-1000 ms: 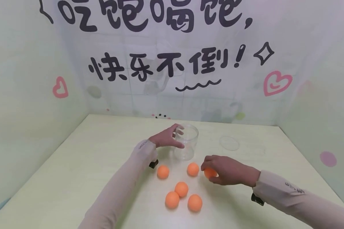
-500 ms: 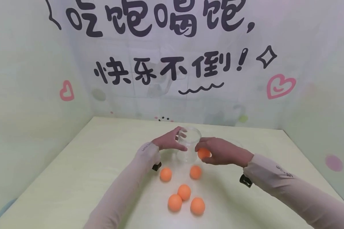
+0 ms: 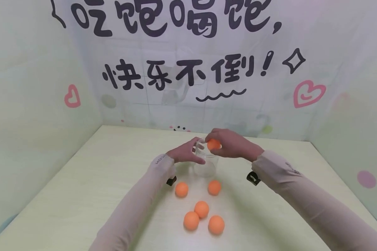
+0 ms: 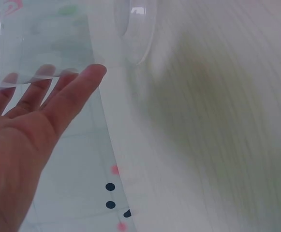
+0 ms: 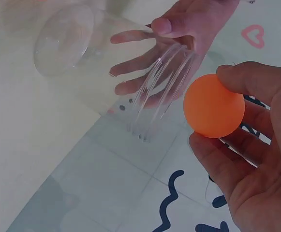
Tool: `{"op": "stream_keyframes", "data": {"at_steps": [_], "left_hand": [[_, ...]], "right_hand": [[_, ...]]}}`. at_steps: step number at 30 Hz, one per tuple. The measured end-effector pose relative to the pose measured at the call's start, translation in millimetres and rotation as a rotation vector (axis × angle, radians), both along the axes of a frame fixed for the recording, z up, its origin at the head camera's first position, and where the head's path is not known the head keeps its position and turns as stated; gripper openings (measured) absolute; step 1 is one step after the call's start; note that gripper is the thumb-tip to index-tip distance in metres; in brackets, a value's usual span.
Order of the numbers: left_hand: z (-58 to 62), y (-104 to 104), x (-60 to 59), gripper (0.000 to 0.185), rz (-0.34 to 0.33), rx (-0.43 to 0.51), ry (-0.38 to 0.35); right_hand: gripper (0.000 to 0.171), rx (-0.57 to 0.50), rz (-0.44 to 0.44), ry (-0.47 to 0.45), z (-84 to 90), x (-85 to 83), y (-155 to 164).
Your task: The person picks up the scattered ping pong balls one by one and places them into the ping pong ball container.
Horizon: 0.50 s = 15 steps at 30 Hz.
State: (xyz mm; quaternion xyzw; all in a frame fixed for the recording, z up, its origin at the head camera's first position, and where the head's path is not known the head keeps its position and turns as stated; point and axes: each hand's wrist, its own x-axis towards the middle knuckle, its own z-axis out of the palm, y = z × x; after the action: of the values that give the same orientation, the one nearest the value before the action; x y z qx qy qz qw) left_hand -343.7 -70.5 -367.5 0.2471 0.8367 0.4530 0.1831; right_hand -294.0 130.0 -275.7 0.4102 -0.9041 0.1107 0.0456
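Note:
A clear, open-topped jar [image 3: 206, 168] stands upright on the table. My left hand [image 3: 183, 152] holds it from the left, thumb at the near side and fingers spread along the far side; these fingers [image 5: 133, 65] show through the wall in the right wrist view. Between the thumb and fingertips of my right hand [image 3: 235, 145] is an orange ball [image 5: 214, 106], pinched just outside the mouth in the right wrist view and overlapping the rim in the head view. Loose orange balls lie nearer me, among them one ball [image 3: 214, 187] just in front of the jar.
Another ball [image 3: 181, 189] lies beside the left sleeve [image 3: 138, 202]. Closer to me are a touching pair, one ball [image 3: 201, 209] behind the other [image 3: 191, 221], and a single ball [image 3: 216, 225]. A printed backdrop [image 3: 163, 115] rises behind the table [image 3: 81, 195].
My right hand has lifted the orange ball from the table and carried it up and leftward to the jar's mouth. My left hand stays at the jar. The other balls have not moved.

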Motion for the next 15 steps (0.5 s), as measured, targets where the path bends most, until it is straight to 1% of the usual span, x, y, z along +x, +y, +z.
{"op": "stream_keyframes", "data": {"at_steps": [4,8,15], "left_hand": [[0.6,-1.0,-0.1,0.075,-0.005,0.006,0.004],[1.7,-2.4,1.5,0.072,-0.006,0.028,0.001],[1.3,-3.1,4.2,0.07,-0.01,0.043,0.001]], "right_hand": [[0.027,0.008,-0.022,-0.011,-1.6,-9.0,-4.6],[0.028,0.009,-0.019,-0.036,-8.0,-16.1,-7.9],[0.031,0.024,-0.05,-0.11,-16.6,-20.2,-13.8]]}}
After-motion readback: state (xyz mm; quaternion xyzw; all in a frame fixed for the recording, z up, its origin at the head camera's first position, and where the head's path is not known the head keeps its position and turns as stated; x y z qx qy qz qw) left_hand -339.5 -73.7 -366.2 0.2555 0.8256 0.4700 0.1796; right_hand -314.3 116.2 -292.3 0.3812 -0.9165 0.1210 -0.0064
